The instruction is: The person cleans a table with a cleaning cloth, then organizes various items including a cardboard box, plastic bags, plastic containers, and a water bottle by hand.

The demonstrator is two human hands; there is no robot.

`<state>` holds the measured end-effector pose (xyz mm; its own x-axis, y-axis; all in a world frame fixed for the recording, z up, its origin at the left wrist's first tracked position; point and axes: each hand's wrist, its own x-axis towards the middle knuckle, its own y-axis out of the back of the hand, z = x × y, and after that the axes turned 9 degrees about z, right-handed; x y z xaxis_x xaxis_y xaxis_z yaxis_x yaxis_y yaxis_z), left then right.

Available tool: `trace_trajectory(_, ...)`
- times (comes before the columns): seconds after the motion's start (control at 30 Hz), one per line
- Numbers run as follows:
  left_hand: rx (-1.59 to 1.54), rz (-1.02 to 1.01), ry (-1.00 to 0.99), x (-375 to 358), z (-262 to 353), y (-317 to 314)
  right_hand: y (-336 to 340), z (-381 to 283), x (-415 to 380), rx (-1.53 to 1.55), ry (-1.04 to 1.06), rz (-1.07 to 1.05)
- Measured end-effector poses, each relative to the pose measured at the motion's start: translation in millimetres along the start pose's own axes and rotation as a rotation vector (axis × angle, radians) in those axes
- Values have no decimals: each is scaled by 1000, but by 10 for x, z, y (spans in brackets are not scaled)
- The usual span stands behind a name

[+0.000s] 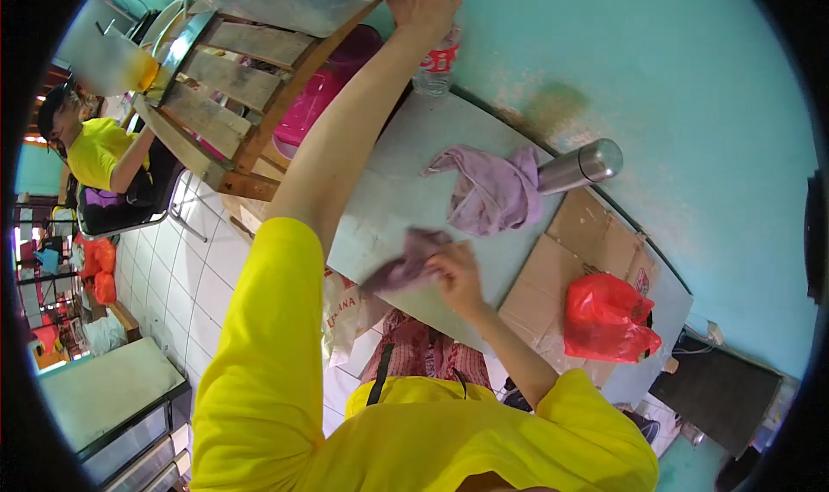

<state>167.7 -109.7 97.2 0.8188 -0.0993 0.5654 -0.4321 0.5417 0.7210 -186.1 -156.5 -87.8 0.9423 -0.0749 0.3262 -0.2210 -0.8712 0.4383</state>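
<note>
My left hand reaches up to the top edge of the view, beside the upper part of a clear bottle with a red label and next to the wooden rack's end. Its fingertips are cut off or hidden, so its grip is unclear. Over the front edge of the grey-white table, my right hand pinches a dark mauve cloth, which is blurred by motion. A crumpled lilac cloth lies on the table against a steel flask lying on its side.
Flattened cardboard and a red plastic bag rest on the table's right part. A slatted wooden rack with a clear plastic bin stands at upper left, near pink containers. A person in yellow sits at far left.
</note>
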Motion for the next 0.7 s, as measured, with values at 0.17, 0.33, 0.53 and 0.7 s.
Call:
trace_trajectory(0.17,122,386,-50,-592,66,-68,823,523,15,-197,-146,599)
trace_trajectory(0.33,22,-370,-163,-2062,272,-597,1319,980,150,-223,-302,907)
trace_trajectory(0.53,-32,-652,-225,-3175,-41,-862,1399,1528,826,-169,-535,583)
trace_trajectory(0.7,-411,-455,-26,-3213,-274,-200,1212,1565,1232,-130,-579,413)
